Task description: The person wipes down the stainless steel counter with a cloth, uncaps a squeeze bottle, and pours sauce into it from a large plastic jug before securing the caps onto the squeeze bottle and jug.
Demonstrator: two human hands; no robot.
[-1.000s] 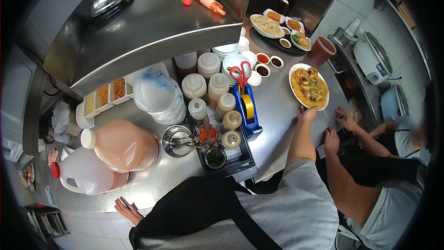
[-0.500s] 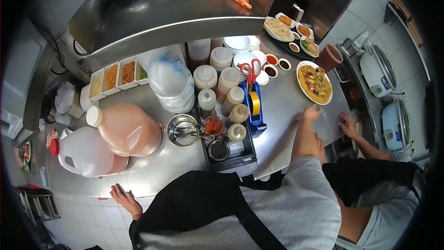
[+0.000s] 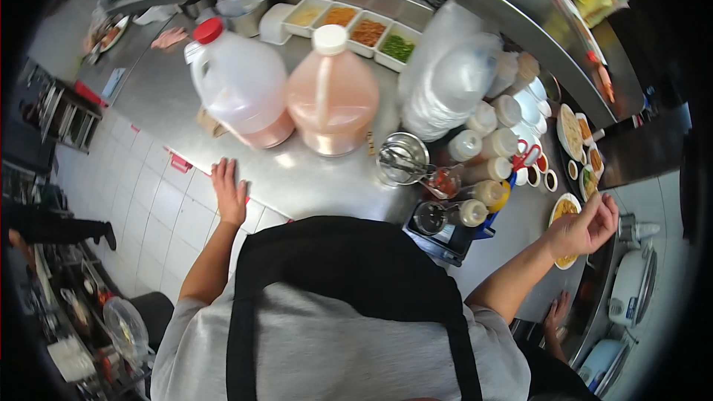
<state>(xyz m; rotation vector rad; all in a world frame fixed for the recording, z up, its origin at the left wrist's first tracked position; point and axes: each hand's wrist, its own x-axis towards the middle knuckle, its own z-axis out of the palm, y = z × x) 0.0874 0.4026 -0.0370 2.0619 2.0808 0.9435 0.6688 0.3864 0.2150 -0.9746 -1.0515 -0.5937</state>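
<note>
My left hand point(image 3: 229, 191) rests with its fingers stretched out on the front edge of the steel counter, below the red-capped jug point(image 3: 241, 89). That jug holds a little pinkish liquid; a fuller white-capped jug point(image 3: 333, 100) stands beside it. On the right, my right hand point(image 3: 584, 229) is raised in front of an oval plate of yellow food point(image 3: 566, 209) and partly covers it. Its fingers are curled in, and I see nothing in them. A metal bowl with utensils point(image 3: 402, 157) and a black tray point(image 3: 438, 241) with squeeze bottles point(image 3: 486, 193) lie between my hands.
White tubs of toppings point(image 3: 368, 32) line the back, beside bagged plastic containers point(image 3: 449, 78). Red scissors point(image 3: 526, 154) stand near sauce cups. Another person's hand point(image 3: 555, 312) is on the counter at right. Rice cookers point(image 3: 633, 287) stand beyond. A person in dark trousers point(image 3: 56, 226) is at far left.
My view has swung left, so the jugs sit more central. My right hand has lifted from beside the plate, its fingers now curled. My left hand stays at the counter edge.
</note>
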